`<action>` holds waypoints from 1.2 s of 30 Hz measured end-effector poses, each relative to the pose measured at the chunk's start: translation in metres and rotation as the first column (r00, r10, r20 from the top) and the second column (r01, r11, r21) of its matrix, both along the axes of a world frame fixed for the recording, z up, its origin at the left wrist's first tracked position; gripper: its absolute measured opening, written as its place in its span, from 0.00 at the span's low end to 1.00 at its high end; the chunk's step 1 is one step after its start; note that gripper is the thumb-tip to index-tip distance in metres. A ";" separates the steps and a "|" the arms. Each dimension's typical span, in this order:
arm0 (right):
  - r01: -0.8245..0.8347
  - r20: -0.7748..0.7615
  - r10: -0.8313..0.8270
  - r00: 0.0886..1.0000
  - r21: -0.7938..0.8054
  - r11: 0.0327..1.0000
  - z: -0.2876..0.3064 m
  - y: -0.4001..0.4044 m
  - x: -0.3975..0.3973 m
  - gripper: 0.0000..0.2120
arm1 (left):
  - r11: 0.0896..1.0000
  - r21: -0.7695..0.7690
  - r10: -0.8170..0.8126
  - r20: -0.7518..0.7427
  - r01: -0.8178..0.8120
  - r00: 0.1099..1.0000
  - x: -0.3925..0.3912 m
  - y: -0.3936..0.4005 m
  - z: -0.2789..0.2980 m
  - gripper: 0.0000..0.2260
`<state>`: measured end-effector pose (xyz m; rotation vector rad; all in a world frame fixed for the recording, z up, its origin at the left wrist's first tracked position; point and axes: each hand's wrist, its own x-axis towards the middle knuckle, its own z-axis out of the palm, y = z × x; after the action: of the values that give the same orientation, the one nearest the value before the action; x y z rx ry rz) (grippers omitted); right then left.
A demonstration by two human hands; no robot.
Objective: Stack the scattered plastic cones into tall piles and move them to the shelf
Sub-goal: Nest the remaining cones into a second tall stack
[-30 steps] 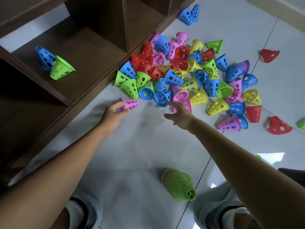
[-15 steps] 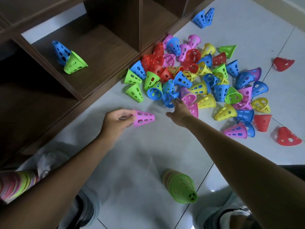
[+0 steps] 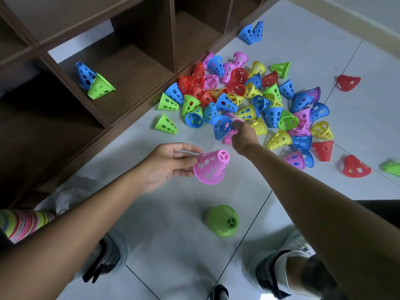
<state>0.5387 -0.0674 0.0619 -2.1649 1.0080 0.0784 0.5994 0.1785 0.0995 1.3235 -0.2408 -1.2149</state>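
Gathering step: the left hand (image 3: 166,165) pinches a pink perforated plastic cone (image 3: 211,167) by its wall, clear of the floor. Beyond it, the right hand (image 3: 243,135) reaches into the scattered cone heap (image 3: 249,100) (grip blurred, cannot tell). Next, nest another cone.

The left hand (image 3: 166,164) reached forward, fingers straight, thumb above. The right arm stretched farther, its hand (image 3: 244,135) blurred, fingers curled downward.
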 end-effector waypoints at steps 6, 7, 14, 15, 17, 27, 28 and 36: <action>0.053 0.223 -0.061 0.973 0.044 0.998 0.018 0.000 -0.042 0.13 | 0.988 -0.012 -0.156 -0.081 0.156 0.984 -0.025 -0.007 0.010 0.14; 0.056 0.242 -0.068 0.968 0.057 0.997 0.021 0.000 -0.048 0.10 | 0.982 -0.010 -0.188 -0.084 0.188 0.979 -0.029 -0.007 0.009 0.14; -0.014 0.363 -0.073 0.929 0.233 0.972 0.063 0.010 -0.094 0.03 | 0.933 0.061 -0.353 -0.039 0.355 0.935 -0.047 -0.008 -0.003 0.18; -0.038 0.367 -0.059 0.928 0.251 0.967 0.068 0.011 -0.101 0.02 | 0.929 0.066 -0.362 -0.041 0.364 0.931 -0.050 -0.008 -0.005 0.17; -0.087 0.386 -0.057 0.921 0.345 0.935 0.079 0.012 -0.116 0.05 | 0.925 0.078 -0.370 -0.041 0.372 0.928 -0.054 -0.009 -0.008 0.13; -0.281 0.326 0.022 0.945 0.777 0.563 0.083 0.015 -0.170 0.08 | 0.944 0.148 -0.302 0.018 0.296 0.953 -0.076 0.000 -0.026 0.09; -0.297 0.307 0.071 0.949 0.795 0.529 0.080 0.016 -0.174 0.09 | 0.950 0.149 -0.280 0.023 0.274 0.960 -0.078 0.000 -0.029 0.08; -0.259 0.120 0.323 0.939 0.864 0.431 0.046 0.027 -0.189 0.10 | 0.963 0.151 -0.226 0.013 0.221 0.974 -0.081 0.007 -0.042 0.06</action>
<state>0.3495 -0.0402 0.1083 -1.3131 0.4047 0.6942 0.5186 0.1858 0.0576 1.4743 -0.3336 -1.4262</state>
